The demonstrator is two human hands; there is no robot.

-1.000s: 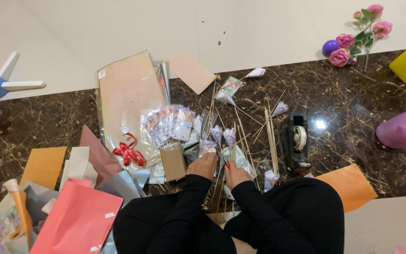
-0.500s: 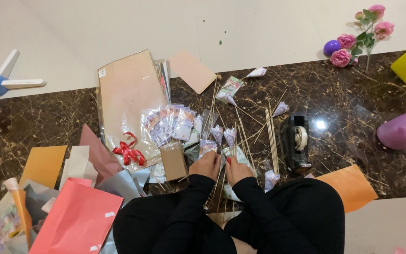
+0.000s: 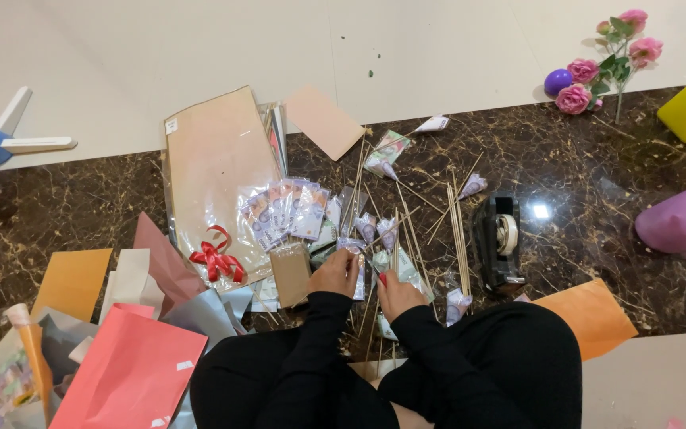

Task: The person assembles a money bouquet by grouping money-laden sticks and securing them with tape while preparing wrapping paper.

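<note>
Two bare hands meet at lower centre of the frame: the left hand (image 3: 335, 272) and right hand (image 3: 395, 292) both pinch a small folded banknote (image 3: 356, 253) on a thin wooden stick. Fanned banknotes (image 3: 283, 210) lie just upper left, a black tape dispenser (image 3: 499, 240) to the right.

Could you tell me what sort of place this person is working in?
Probably a home floor used as a craft spot. The person sits on dark marble flooring, hands among wooden skewers, with a tape dispenser, coloured paper sheets and artificial roses spread around.
</note>
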